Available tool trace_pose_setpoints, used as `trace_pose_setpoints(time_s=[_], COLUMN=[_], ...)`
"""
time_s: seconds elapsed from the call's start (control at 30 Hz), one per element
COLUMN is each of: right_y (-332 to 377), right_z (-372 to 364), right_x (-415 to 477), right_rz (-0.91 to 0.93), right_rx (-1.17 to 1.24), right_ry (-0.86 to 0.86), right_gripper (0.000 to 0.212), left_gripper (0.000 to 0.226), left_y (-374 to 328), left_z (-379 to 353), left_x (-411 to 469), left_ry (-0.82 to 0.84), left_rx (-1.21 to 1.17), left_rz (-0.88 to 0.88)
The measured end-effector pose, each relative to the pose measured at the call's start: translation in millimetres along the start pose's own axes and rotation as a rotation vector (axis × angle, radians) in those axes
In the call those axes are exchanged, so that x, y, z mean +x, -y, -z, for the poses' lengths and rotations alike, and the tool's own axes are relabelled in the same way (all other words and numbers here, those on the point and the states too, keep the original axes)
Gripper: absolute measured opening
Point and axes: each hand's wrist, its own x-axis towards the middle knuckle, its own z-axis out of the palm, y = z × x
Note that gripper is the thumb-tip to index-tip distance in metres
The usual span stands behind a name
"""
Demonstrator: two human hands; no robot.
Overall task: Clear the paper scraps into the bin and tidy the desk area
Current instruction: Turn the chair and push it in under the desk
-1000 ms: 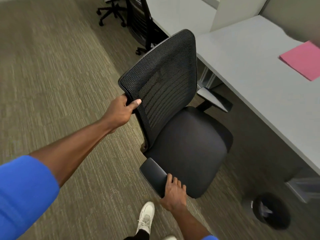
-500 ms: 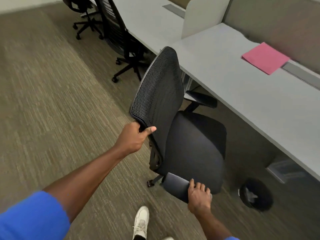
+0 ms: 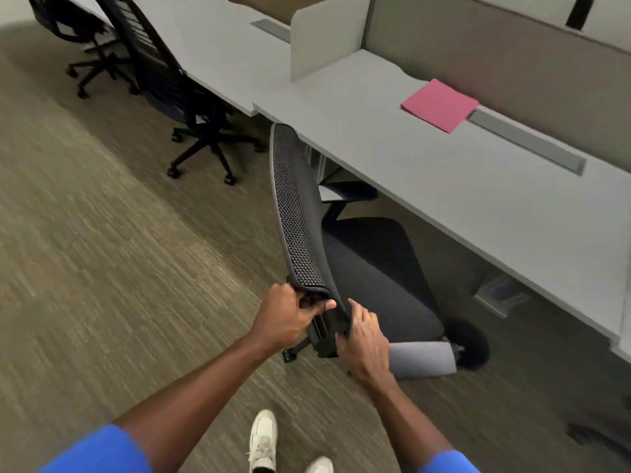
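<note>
Both hands are on the back of the black office chair (image 3: 372, 268). The left hand (image 3: 285, 317) is wrapped around the lower corner of its mesh backrest (image 3: 295, 213), thumb across the frame. The right hand (image 3: 363, 346) lies on the dark bracket just below, fingers curled over it; how firmly it holds I cannot tell. The chair's seat points in under the grey desk (image 3: 444, 186), and its near armrest (image 3: 423, 358) juts out beside the right wrist.

The black bin (image 3: 473, 348) stands on the carpet (image 3: 102, 268) under the desk's front edge, mostly hidden behind that armrest; what is in it cannot be made out. On the desktop, near the back edge beside a grey cable slot (image 3: 527, 141), lies a pink sheet of paper (image 3: 440, 105). A low divider panel (image 3: 324, 35) separates this desk from the next, where a second black chair (image 3: 170, 87) is parked. White shoes (image 3: 263, 442) show on the carpet below.
</note>
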Motion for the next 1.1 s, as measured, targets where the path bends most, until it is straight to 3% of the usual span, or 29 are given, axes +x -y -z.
trace_pose_setpoints(time_s=[0.23, 0.4, 0.57, 0.7, 1.1], right_y=[-17.2, -29.1, -18.7, -1.9, -5.9], right_z=[24.9, 46.5, 76.1, 98.2, 111.0], right_x=[-28.9, -57.6, -86.2, -104.1, -86.2], right_rz=[-0.043, -0.023, -0.012, 0.013, -0.291], right_rx=[0.145, 0.168, 0.233, 0.171, 0.024], right_ry=[-0.369, -0.531, -0.716, -0.72, -0.811], right_gripper=[0.053, 0.051, 0.054, 0.065, 0.061], left_gripper=[0.034, 0.075, 0.061, 0.051, 0.078], left_y=[-13.5, -4.2, 0.1, -7.7, 3.0], left_z=[-16.1, 15.2, 50.9, 67.3, 82.7], left_x=[-15.7, -15.7, 13.4, 48.8, 108.8], left_ry=[0.094, -0.123, -0.334, -0.424, -0.15], left_rx=[0.069, 0.251, 0.337, 0.378, 0.663], left_rz=[-0.184, -0.406, -0.589, -0.647, -0.723])
